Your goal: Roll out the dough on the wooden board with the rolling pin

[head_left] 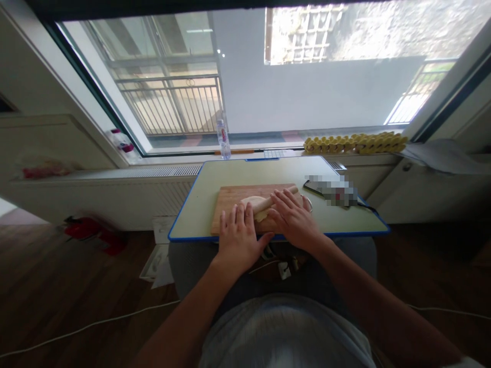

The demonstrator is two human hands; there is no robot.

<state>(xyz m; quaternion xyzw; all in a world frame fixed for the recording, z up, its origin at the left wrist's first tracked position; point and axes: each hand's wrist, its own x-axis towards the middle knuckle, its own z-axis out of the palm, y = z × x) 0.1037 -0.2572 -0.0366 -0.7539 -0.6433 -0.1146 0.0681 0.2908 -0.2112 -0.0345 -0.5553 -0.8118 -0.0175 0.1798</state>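
Note:
A wooden cutting board lies near the front edge of a small pale table. On it is a flattened piece of pale dough, partly covered by a wooden rolling pin that slants up to the right. My left hand rests palm down at the pin's left end, fingers stretched and thumb apart. Fingers extended, my right hand lies flat across the right part of the pin. The dough's near side and part of the pin are hidden under my hands.
A blurred-out phone-like object with a dark strap lies on the table to the right. Behind stand a plastic bottle and yellow wavy trays on the windowsill. White cables run over the floor.

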